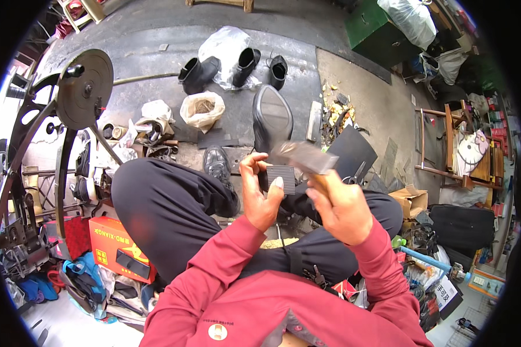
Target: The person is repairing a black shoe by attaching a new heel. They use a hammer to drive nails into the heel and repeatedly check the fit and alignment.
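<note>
Between my knees a black boot (274,115) lies with its smooth sole facing up and its toe pointing away from me. A small grey ribbed rubber piece (281,180) sits at the boot's heel end. My left hand (261,194) is closed around that piece, its thumb pressed on the ribbed face and its fingers at the far edge. A hammer (307,158) is in my right hand (345,208), gripped by its yellowish handle. The hammer's head is smeared by motion and hangs just above and right of the ribbed piece. How the boot is held up underneath is hidden.
Several black boots (246,65) stand ahead beside a clear plastic bag. Nearer is an open white bag (202,110). A dark flat sheet (351,151) lies by my right knee. At left rises a metal machine with a wheel (85,89), above a red box (119,247).
</note>
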Action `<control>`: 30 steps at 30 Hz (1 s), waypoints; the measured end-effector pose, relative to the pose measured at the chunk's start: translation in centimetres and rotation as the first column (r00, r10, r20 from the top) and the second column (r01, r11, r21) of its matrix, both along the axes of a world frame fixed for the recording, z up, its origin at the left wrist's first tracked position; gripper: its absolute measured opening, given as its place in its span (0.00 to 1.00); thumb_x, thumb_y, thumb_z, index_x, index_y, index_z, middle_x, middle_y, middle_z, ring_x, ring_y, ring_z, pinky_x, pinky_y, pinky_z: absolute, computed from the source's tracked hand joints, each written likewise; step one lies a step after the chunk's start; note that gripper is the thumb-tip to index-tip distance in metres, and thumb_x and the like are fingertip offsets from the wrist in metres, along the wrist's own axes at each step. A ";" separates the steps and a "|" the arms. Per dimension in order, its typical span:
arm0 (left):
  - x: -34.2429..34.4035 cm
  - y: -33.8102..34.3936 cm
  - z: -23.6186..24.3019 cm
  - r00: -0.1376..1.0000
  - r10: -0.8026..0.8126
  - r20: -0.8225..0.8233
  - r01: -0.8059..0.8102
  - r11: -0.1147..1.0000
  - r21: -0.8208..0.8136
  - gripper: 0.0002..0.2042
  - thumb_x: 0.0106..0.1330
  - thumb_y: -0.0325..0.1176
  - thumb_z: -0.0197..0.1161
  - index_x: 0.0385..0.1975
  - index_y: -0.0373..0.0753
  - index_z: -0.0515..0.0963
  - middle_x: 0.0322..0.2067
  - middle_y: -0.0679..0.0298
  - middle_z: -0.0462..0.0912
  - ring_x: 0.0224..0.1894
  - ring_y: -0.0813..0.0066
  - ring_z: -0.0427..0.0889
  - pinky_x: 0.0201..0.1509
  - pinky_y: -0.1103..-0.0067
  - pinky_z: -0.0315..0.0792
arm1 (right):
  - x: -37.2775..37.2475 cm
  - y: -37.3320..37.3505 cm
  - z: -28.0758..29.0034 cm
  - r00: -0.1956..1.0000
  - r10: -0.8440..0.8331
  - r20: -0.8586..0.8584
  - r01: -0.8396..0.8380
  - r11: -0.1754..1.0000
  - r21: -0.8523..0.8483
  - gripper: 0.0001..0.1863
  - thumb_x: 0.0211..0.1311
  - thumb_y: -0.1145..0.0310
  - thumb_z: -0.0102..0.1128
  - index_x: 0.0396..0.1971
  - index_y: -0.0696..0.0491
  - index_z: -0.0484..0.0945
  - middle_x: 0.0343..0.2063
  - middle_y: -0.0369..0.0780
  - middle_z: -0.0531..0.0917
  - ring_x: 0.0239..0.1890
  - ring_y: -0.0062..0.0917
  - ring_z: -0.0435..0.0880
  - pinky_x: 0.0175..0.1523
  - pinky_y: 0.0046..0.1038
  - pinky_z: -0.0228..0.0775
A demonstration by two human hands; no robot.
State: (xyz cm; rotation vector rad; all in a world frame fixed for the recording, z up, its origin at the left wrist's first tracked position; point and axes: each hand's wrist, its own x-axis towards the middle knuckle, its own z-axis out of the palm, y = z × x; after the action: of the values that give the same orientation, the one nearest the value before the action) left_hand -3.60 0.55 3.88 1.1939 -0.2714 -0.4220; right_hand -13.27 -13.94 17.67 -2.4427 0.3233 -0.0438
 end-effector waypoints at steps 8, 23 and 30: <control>-0.4 0.2 0.1 0.999 0.014 0.037 -0.014 1.000 0.000 0.29 0.63 0.23 0.62 0.65 0.37 0.64 0.47 0.62 0.67 0.50 0.74 0.68 0.62 0.75 0.64 | 2.3 1.9 -0.1 0.998 0.027 -0.063 -0.025 0.999 0.035 0.12 0.71 0.69 0.66 0.45 0.57 0.73 0.24 0.54 0.83 0.27 0.52 0.86 0.29 0.49 0.76; 0.5 -0.1 0.1 0.999 -0.006 0.040 0.005 1.000 0.016 0.30 0.63 0.24 0.63 0.66 0.36 0.63 0.48 0.63 0.69 0.52 0.74 0.69 0.64 0.74 0.65 | 3.1 0.9 1.8 0.999 -0.026 -0.038 0.024 0.999 -0.047 0.12 0.73 0.70 0.64 0.49 0.57 0.74 0.23 0.53 0.84 0.27 0.53 0.86 0.31 0.48 0.77; 0.2 -0.1 0.1 1.000 0.012 -0.006 -0.012 0.999 -0.038 0.29 0.63 0.24 0.63 0.65 0.36 0.63 0.48 0.62 0.69 0.51 0.74 0.69 0.63 0.74 0.65 | 1.2 1.6 -1.1 0.999 0.015 -0.034 -0.013 0.998 0.060 0.13 0.72 0.71 0.65 0.50 0.58 0.74 0.24 0.52 0.85 0.27 0.50 0.87 0.33 0.45 0.78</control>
State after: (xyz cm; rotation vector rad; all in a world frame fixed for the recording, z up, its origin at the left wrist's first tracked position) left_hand -3.45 0.43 4.02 1.1562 -0.2663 -0.4082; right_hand -12.04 -12.32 16.56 -2.3884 0.3179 0.0136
